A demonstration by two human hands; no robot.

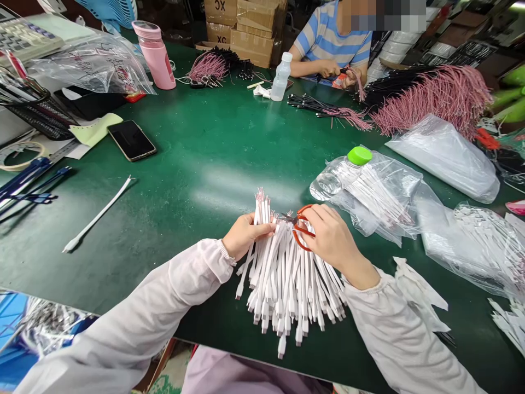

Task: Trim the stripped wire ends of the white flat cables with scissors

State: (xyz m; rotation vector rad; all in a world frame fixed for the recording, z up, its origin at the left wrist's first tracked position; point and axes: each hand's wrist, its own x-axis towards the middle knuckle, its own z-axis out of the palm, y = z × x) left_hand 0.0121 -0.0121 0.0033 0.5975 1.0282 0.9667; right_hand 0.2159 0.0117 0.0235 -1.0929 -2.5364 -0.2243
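Observation:
A fan-shaped bundle of short white cables (287,279) lies on the green table (205,164) in front of me, with bare pink wire ends pointing up. My left hand (245,234) is closed round a few cables at the bundle's top left. My right hand (330,236) grips small scissors with orange-red handles (301,224), blades aimed at the wire tips. Both arms wear pale pink sleeves.
A single white cable (96,216) lies to the left, near a black phone (131,140). Clear bags of white cables (389,191) and a green-capped bottle (340,172) sit to the right. A person in a striped shirt (334,38) works across the table beside pink and black wire bundles (435,96).

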